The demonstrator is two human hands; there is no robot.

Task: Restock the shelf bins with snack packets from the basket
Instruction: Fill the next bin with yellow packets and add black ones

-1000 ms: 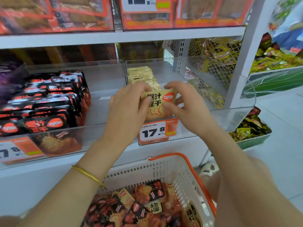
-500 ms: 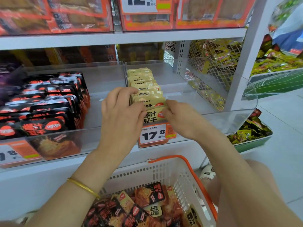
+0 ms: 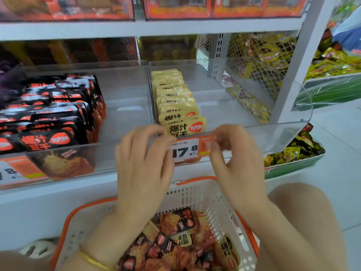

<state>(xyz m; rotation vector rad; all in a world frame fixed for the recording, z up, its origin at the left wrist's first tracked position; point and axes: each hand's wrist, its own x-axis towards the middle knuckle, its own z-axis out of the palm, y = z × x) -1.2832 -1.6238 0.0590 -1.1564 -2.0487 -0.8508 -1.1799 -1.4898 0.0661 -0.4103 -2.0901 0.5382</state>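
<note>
A row of yellow snack packets stands upright in the right clear shelf bin. The front yellow packet leans against the bin's front wall. My left hand and my right hand hover just in front of that wall, fingers loosely curled, holding nothing. Below them sits the white basket with orange rim, holding several black-and-orange packets and yellow packets.
The left clear bin holds rows of black packets. A price label reading 17.8 is on the right bin's front. A green tray of yellow-green packets sits low on the right. My bare knee is beside the basket.
Both hands set the yellow packet at the front of the row, let go, and drew back toward me, now in front of the bin wall.
</note>
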